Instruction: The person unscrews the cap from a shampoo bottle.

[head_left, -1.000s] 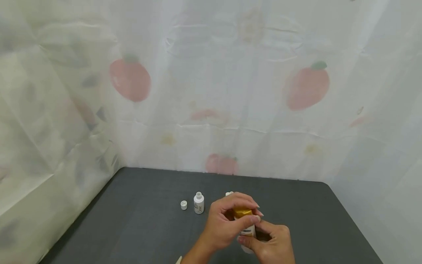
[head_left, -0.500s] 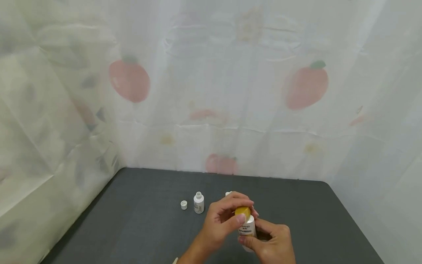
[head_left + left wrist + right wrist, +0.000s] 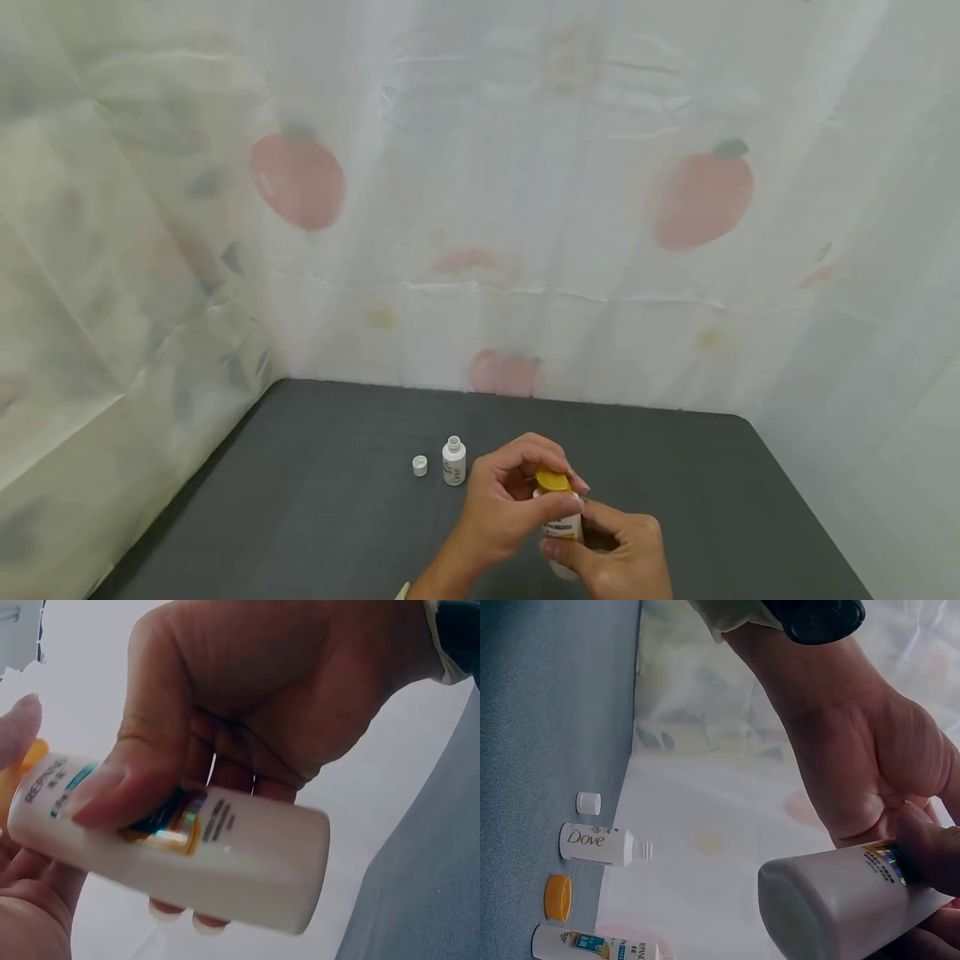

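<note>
My right hand (image 3: 626, 550) grips the body of a white shampoo-type bottle (image 3: 562, 527), its thumb lying across the label. At the top, the fingers and thumb of my left hand (image 3: 498, 504) curl round the yellow cap (image 3: 552, 480). The bottle stands roughly upright in the head view. Its pale base shows in the right wrist view, where the left palm is beyond it. In the left wrist view, the printed front of the bottle (image 3: 255, 851) is partly covered by the right thumb, and a strip of yellow cap shows at the left.
A small uncapped Dove bottle (image 3: 453, 463) stands on the dark table (image 3: 337, 517), with a white cap (image 3: 420, 466) to its left. The right wrist view also shows an orange cap (image 3: 558, 898) and another uncapped white bottle (image 3: 592, 943). Patterned sheeting (image 3: 480, 208) surrounds the table.
My left thumb draws back to the left, then comes forward again across the bottle's neck, as the left hand turns about the cap. The right hand keeps its grip, almost still.
</note>
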Action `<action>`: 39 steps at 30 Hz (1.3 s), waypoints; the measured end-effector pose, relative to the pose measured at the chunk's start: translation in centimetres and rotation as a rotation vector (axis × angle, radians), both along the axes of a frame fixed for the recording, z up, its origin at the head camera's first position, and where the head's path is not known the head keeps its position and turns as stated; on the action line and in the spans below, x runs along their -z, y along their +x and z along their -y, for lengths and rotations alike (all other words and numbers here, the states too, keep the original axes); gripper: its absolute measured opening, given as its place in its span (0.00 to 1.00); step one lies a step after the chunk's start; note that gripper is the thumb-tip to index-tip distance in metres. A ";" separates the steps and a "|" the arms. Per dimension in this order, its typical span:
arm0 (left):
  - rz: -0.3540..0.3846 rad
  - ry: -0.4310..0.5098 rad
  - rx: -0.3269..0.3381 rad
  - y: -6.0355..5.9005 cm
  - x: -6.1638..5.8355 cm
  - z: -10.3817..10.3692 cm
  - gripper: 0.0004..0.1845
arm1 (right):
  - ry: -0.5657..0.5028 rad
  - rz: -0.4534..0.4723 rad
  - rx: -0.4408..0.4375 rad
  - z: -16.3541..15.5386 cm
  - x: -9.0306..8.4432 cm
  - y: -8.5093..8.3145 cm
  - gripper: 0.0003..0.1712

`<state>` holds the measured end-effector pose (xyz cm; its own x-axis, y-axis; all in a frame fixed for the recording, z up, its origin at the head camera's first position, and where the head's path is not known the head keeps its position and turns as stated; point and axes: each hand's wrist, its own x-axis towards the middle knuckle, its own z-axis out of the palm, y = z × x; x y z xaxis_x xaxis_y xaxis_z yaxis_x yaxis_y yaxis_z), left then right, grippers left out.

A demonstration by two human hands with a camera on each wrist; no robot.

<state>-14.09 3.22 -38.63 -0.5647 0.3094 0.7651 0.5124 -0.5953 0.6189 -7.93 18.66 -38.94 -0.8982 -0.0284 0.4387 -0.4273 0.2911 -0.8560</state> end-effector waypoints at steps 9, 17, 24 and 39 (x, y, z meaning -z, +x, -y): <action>-0.071 0.013 -0.098 0.0 -0.4 -1.1 0.07 | 0.011 -0.038 0.031 0.0 0.0 0.0 0.18; -0.076 -0.042 -0.089 0.0 0.0 -0.3 0.07 | 0.015 -0.001 -0.011 -0.3 0.0 -0.1 0.16; -0.151 -0.067 0.025 -0.5 0.5 0.6 0.16 | 0.008 0.038 -0.006 -0.4 -0.2 0.0 0.16; 0.022 -0.027 0.027 -0.2 -0.3 0.4 0.13 | -0.011 0.071 -0.026 -0.5 -0.3 0.3 0.18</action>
